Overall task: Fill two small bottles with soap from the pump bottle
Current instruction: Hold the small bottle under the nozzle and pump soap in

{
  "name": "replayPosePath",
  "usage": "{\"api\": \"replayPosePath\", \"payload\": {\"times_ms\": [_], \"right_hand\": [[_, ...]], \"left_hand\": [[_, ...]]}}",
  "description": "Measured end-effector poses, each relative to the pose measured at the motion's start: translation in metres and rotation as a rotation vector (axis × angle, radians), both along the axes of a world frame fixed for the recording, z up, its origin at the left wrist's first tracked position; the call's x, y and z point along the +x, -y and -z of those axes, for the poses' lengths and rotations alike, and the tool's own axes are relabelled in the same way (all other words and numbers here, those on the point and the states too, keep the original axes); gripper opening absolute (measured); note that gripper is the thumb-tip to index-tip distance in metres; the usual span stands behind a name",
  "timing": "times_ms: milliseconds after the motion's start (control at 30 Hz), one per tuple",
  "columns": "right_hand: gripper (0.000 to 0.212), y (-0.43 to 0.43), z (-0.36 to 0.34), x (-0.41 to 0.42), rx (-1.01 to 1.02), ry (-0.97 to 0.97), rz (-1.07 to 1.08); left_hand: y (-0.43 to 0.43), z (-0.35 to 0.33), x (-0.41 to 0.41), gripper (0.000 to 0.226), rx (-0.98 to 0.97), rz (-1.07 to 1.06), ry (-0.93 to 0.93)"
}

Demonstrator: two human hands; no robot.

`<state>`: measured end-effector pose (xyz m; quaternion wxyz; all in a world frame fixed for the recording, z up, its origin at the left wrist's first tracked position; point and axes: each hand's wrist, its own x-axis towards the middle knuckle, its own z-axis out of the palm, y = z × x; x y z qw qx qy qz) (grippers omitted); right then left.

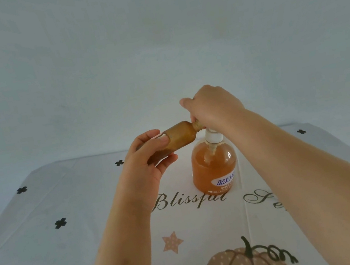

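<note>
Your left hand (pixel 148 160) grips the tilted small bottle (pixel 180 135), your right hand (pixel 213 105) curls over the pump bottle (pixel 214 136); let the neck slip free and soap (pixel 208 170) spills.

The small bottle (pixel 179 137) is a slim, clear container filled with cloudy amber-brown soap. It lies tilted almost on its side in the air, its base end gripped in the left hand (pixel 148 160). Its neck points right and slightly up, tucked under the fingers of the right hand (pixel 211 105). The pump bottle (pixel 213 167) stands upright on the bench (pixel 68 219) directly below the right hand. It is round and clear with orange soap, a white collar and a blue-and-white label. The right hand's curled fingers hide its pump head.
</note>
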<state>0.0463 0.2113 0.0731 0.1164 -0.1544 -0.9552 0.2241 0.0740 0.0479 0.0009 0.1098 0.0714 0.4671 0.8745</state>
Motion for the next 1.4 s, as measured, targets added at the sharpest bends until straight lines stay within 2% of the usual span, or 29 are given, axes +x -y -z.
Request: {"api": "replayPosePath", "payload": {"times_ms": [133, 233, 367, 633, 900, 967, 1233, 1400], "right_hand": [[0.039, -0.001, -0.014, 0.002, 0.036, -0.011, -0.058], [0.038, -0.003, -0.026, 0.004, -0.026, 0.035, -0.110], [0.032, 0.000, -0.022, -0.001, -0.016, 0.083, -0.092], [0.041, 0.002, -0.012, -0.003, -0.137, 0.150, -0.010], [0.039, 0.002, 0.002, -0.007, -0.130, 0.142, 0.012], [0.039, 0.001, 0.003, -0.007, -0.143, 0.129, 0.017], [0.040, 0.004, -0.007, -0.002, -0.144, 0.108, 0.014], [0.039, 0.006, -0.020, 0.005, -0.124, 0.162, -0.038]], "left_hand": [[-0.001, -0.001, 0.002, 0.036, 0.033, 0.024, -0.011], [-0.001, -0.001, 0.002, 0.037, 0.037, 0.031, -0.018], [-0.001, -0.002, 0.002, 0.036, 0.046, 0.035, -0.026], [-0.001, 0.001, 0.001, 0.037, 0.036, 0.016, -0.016], [0.000, 0.005, -0.002, 0.043, -0.024, -0.034, -0.019], [0.000, 0.006, -0.003, 0.038, -0.028, -0.034, -0.020], [-0.001, 0.002, 0.000, 0.035, 0.014, -0.004, -0.054], [-0.001, -0.001, 0.001, 0.037, 0.050, 0.023, -0.065]]}}
